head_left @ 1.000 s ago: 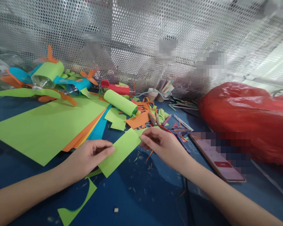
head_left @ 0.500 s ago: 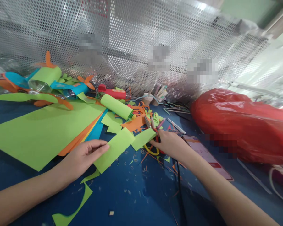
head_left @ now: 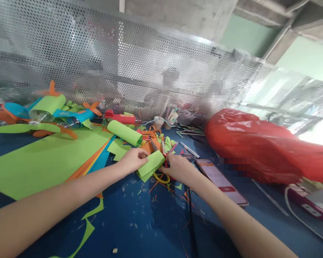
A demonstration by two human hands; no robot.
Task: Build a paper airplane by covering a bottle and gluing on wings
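two bare hands meet near the middle of the frame. the left hand (head_left: 134, 159) pinches, thumb against fingers, two green paper pieces (head_left: 151, 163) that overlap at the centre, their lower edges slightly fanned apart. the right hand (head_left: 179, 167) is curled at the right end of those pieces, beside one yellow handle loop (head_left: 161, 181) and something red; what its fingers grip, i cannot tell. just above lie metal blades (head_left: 154, 146), one purple pen (head_left: 174, 146) and orange scraps (head_left: 150, 134) (too tangled to count). to the left, one large green sheet (head_left: 54, 157) covers blue sheets (head_left: 102, 156) and others whose edges fan toward the hands; the left forearm crosses its lower right. above centre are one green-wrapped bottle (head_left: 123, 132), one red-wrapped bottle (head_left: 121, 118) and two cups (head_left: 158, 123) with sticks. on the right lie one white pen (head_left: 190, 149), one phone (head_left: 220, 181) and one red bag (head_left: 253, 147) reaching the frame's edge. the widest room is the flecked blue tabletop (head_left: 140, 222) at lower middle, between one black cable (head_left: 191, 222) and one curved green offcut (head_left: 87, 231), with one small pale block (head_left: 115, 250) at the bottom.
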